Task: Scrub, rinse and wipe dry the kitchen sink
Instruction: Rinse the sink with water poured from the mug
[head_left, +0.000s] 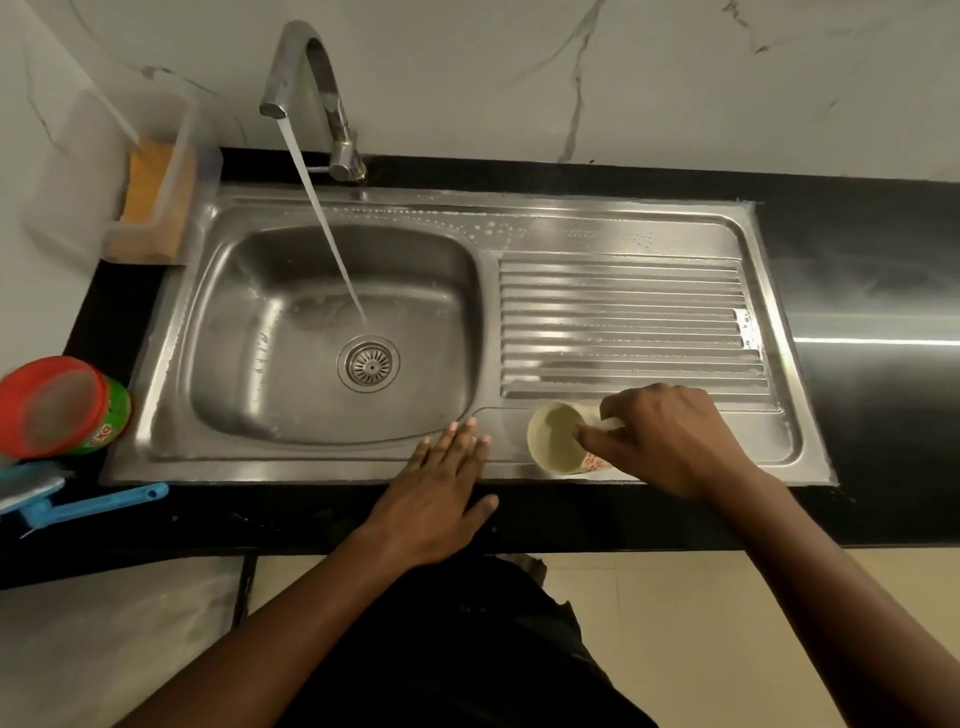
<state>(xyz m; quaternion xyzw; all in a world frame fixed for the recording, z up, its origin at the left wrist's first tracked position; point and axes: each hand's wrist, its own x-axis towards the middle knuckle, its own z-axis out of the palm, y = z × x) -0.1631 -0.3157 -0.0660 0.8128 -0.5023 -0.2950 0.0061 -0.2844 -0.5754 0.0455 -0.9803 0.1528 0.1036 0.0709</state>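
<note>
Right hand (670, 441): grip closed round a pale cup (553, 439), fingers curled over its wall. Cup tipped on its side, mouth toward frame left, at the front rim of the sink (311, 460), lower centre-right. Left hand (441, 499) just beside it, grip open, fingers flat on the same rim. Ribbed drainboard (623, 322) directly above the cup. Tap (311, 78) running, stream (324, 223) landing just above the drain strainer (369, 362). Black bench (857, 312) surrounds the sink. Lower left: red-lidded green tub (62, 405), blue brush (88, 501). Upper left: orange sponge (148, 179) in a clear holder.
</note>
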